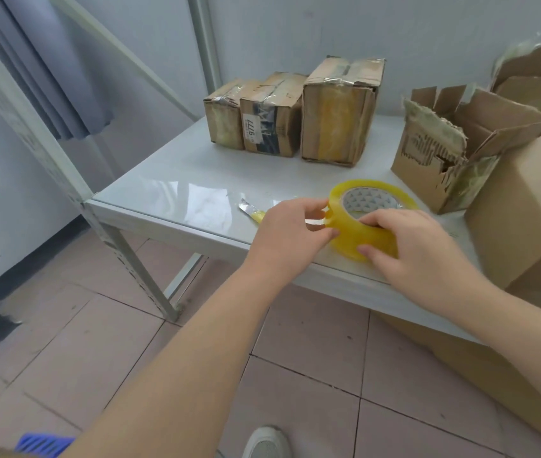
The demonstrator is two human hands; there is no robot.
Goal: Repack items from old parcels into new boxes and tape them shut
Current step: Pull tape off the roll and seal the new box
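Head camera, looking down: roll of yellow tape (348, 223) tilted on edge at the near side of the table (170, 193), gripped from both sides. Over the near rim, right hand (424, 249) curled, fingers wrapped on the outer face, holding the roll steady. At the roll's left side, left hand (285, 236) closed to a pinch, thumb and forefinger nipping at the outer layer. Probably hunting for the loose end, the end itself too clear to make out. Just right of the roll, a plain new box (526, 209); behind that, a torn open box (444, 150); well back by the wall, three old taped parcels (270, 115); just left of the left hand, a small cutter (251, 209) lying flat. Best way on, by the look of it: brace the roll with the right, scrape a nail along the seam, lift one corner, peel slowly and straight to avoid splitting the strip or folding it back on itself, then draw enough free to reach the new box.
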